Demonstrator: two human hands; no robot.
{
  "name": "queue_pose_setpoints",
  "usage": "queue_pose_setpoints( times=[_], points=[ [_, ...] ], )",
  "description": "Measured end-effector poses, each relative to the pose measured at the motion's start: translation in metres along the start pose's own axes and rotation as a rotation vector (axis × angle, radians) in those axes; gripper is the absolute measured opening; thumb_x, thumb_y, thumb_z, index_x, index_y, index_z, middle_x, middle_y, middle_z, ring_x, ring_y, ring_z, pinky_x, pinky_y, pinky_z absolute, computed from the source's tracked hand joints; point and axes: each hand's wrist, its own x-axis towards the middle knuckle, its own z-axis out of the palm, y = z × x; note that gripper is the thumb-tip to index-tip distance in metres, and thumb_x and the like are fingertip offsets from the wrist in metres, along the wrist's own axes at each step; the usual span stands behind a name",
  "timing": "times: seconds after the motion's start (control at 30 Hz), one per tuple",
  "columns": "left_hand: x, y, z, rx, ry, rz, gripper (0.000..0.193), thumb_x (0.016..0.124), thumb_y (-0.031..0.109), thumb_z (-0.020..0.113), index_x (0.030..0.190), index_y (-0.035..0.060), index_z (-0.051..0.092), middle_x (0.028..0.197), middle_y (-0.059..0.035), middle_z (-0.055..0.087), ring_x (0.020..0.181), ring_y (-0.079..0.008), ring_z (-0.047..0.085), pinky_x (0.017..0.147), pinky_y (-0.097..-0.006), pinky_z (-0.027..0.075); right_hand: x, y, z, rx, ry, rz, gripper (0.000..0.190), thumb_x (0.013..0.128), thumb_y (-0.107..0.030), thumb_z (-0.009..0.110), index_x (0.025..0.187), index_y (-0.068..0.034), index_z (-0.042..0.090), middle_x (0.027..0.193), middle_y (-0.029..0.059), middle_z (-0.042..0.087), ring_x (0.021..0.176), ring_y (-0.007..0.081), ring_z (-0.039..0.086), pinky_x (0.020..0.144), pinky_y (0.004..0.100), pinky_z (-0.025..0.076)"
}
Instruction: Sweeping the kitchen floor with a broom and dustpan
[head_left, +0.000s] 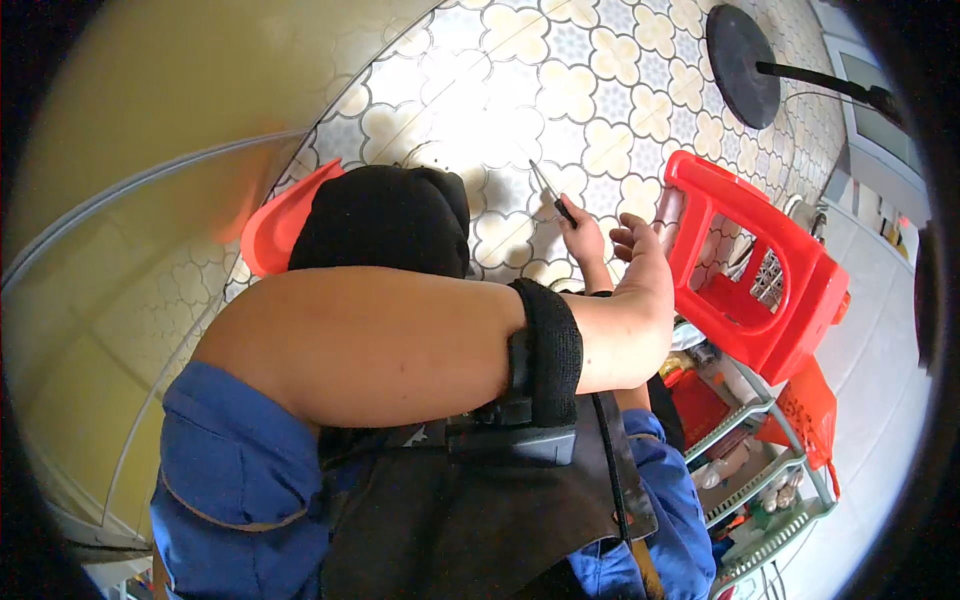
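Observation:
My right hand (584, 236) holds a thin-shafted tool with a black handle, probably a screwdriver (553, 196), its metal shaft pointing up and left over the patterned tiles. Just right of it is my left hand (637, 247), fingers spread and slightly bent, with nothing visible in them. My left forearm crosses the view and wears a black knitted band (555, 352) at the wrist. Most of my right forearm is hidden behind it. A rounded shape in black cloth (382, 217), perhaps a knee, shows beyond the left arm.
A red plastic stool (787, 262) lies tipped at the right, above a green shelf rack (739, 499) with bags and goods. Another red plastic item (277, 225) is at the left by a glossy yellowish panel (172, 90). A round black stand base (742, 67) is at the upper right.

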Motion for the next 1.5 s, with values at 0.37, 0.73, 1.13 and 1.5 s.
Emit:
queue_pose_setpoints(
  times=[0.37,0.73,1.13,1.5],
  points=[
    [-0.023,-0.005,-0.004,-0.015,0.066,0.097,0.043,0.085,0.024,0.046,0.122,0.0041,0.038,0.115,-0.0104,0.045,0.111,-0.0188,0.041,0.096,-0.0364,0.029,0.034,0.022,0.029,-0.005,0.11,0.1,0.042,0.077,-0.023,0.054,0.118,-0.032,0.049,0.102,0.0122,0.059,0.091,0.0296,0.057,0.077,0.0367,0.044],
    [-0.027,-0.027,-0.014,0.022,-0.146,0.165,0.044,0.087,0.024,0.042,0.125,0.0037,0.035,0.122,-0.011,0.042,0.117,-0.0177,0.036,0.099,-0.0318,0.025,0.015,-0.073,-0.009,-0.032,0.041,-0.006,0.043,0.077,-0.019,0.055,0.118,-0.027,0.048,0.102,0.0123,0.058,0.091,0.0273,0.056,0.077,0.0349,0.044],
    [-0.044,-0.018,-0.013,0.025,0.101,0.17,0.049,0.066,0.032,0.064,0.105,0.0018,0.059,0.107,-0.0143,0.058,0.097,-0.0306,0.054,0.084,-0.0486,0.041,-0.048,0.061,-0.022,0.174,0.044,0.192,0.044,0.077,-0.015,0.057,0.119,-0.021,0.047,0.101,0.0125,0.058,0.09,0.0248,0.055,0.078,0.033,0.044],
    [-0.027,0.0,-0.012,0.007,0.089,0.059,0.048,0.066,0.032,0.064,0.104,0.0029,0.059,0.107,-0.0127,0.058,0.098,-0.0303,0.054,0.083,-0.0501,0.041,-0.024,-0.009,-0.013,0.142,0.062,0.124,0.045,0.076,-0.011,0.058,0.119,-0.016,0.047,0.101,0.0126,0.057,0.09,0.0226,0.054,0.078,0.0312,0.043]
  ],
)
